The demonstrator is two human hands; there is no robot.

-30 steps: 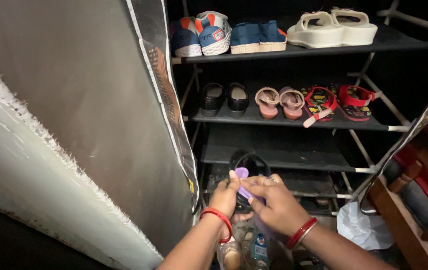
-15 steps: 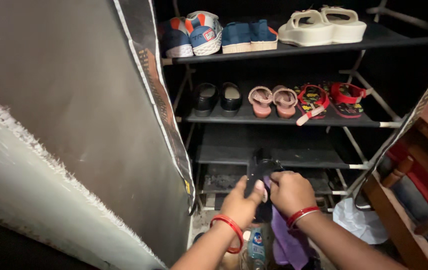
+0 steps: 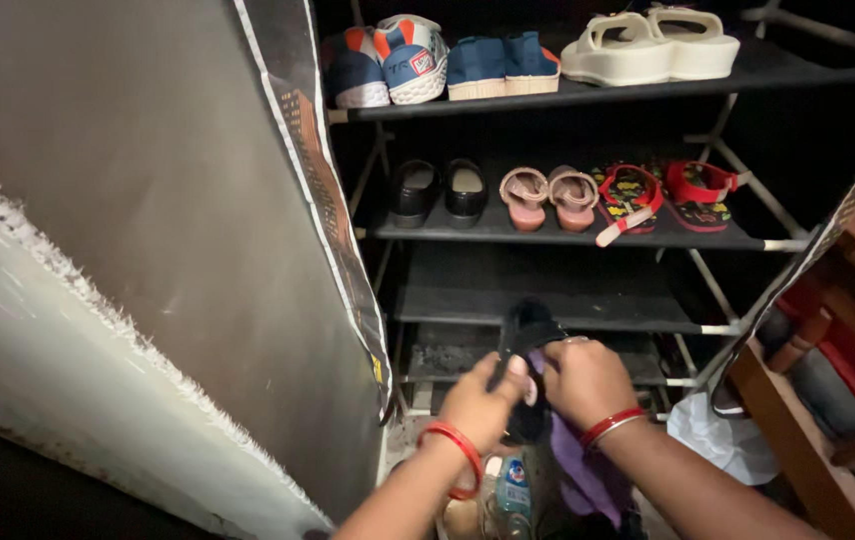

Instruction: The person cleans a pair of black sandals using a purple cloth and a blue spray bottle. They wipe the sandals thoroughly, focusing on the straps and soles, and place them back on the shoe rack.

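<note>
A tall shoe rack (image 3: 588, 100) fills the corner, its cover flap (image 3: 318, 190) hanging at the left edge. Sneakers (image 3: 388, 65) and white sandals (image 3: 648, 45) sit along the top shelf; black shoes (image 3: 443, 190) and red sandals (image 3: 663, 192) line the second. In front of the lower shelves, the left hand (image 3: 483, 400) and right hand (image 3: 588, 382) both clamp a black shoe (image 3: 528, 345), fingers curled round it, with a purple cloth (image 3: 578, 470) trailing beneath the right hand.

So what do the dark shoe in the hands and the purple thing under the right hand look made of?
Dark black shoe: looks like smooth matte leather or synthetic; too dim to tell which. Purple cloth: soft fabric, since it hangs in limp folds below the right hand.
</note>
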